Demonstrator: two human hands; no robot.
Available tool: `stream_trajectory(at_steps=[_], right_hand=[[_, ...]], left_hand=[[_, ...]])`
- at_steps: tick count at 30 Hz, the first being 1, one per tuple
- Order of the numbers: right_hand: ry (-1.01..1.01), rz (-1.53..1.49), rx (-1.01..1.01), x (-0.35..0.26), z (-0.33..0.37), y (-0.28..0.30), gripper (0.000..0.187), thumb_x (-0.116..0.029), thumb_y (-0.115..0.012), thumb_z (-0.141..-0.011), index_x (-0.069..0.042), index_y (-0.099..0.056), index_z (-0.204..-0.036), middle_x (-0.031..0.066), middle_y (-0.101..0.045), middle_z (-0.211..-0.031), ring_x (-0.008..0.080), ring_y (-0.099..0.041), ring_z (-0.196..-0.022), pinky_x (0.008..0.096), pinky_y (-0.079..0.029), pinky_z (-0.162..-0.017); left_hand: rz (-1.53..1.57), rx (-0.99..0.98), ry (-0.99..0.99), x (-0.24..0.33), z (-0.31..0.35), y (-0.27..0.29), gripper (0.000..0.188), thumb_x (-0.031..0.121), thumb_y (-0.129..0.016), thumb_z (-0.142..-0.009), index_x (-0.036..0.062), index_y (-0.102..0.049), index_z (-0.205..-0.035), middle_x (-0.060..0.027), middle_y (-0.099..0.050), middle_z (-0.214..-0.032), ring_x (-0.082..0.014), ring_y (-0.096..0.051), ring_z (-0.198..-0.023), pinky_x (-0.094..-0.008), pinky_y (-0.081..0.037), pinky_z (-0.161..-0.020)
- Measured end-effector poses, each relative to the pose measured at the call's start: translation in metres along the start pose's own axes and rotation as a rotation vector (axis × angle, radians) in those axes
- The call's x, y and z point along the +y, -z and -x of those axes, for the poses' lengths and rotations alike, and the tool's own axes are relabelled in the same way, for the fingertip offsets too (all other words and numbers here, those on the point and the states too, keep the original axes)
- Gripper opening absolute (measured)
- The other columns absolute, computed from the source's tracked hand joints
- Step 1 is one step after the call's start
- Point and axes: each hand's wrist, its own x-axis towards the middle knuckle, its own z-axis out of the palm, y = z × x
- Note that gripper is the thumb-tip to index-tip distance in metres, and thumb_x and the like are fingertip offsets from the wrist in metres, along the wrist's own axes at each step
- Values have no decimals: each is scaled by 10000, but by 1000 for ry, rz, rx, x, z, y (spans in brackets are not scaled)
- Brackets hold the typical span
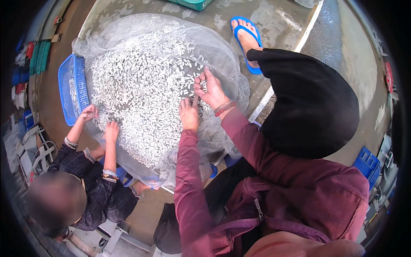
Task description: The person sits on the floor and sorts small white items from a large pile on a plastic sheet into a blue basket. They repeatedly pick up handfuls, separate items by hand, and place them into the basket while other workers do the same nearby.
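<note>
A wide spread of small white tube-like pieces (137,81) lies on a pale, sheer net (227,55). My left hand (189,115) rests at the right part of the spread, its fingers slightly apart and touching the pieces. Just beyond it to the right, my right hand (212,92) hovers over the thinner edge of the pieces, with a red bracelet at its wrist. Its fingers are curled in; whatever they hold is too small to make out. Dark ground shows between the scattered pieces near both hands.
Across at the lower left, a co-worker's hands (112,130) work at the same spread. A blue plastic basket (64,92) with some white pieces stands at its left edge. A foot in a blue flip-flop (248,40) is at upper right; a green basket (195,4) sits at the top.
</note>
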Motion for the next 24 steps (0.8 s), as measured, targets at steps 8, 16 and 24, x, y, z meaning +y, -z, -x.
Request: stream_trajectory(at_steps=[8, 16, 24], right_hand=[[82, -63, 20, -16, -5, 12, 376, -387, -362, -977, -100, -385, -735, 72, -451, -667, 166, -407, -541, 237, -274, -393], [109, -35, 21, -23, -1, 7, 399, -388, -359, -977, -104, -394, -698, 74, -436, -677, 168, -391, -553, 239, -266, -396], [31, 21, -22, -12, -1, 19, 366, -372, -367, -977, -83, -439, -763, 80, -475, -680, 187, -453, -583, 250, -313, -425]], left_hand=[[51, 128, -44, -10, 3, -8, 323, 158, -542, -812, 119, -594, -1128, -50, -598, -1021, -245, -504, -1018, -384, -404, -850], [-167, 65, 149, -4, 0, -19, 169, 206, -579, -792, 71, -588, -893, -111, -587, -966, -309, -492, -1029, -453, -394, -840], [294, 163, 428, -18, -2, 17, 209, 213, -573, -831, 27, -545, -921, -190, -605, -905, -370, -574, -891, -469, -451, -772]])
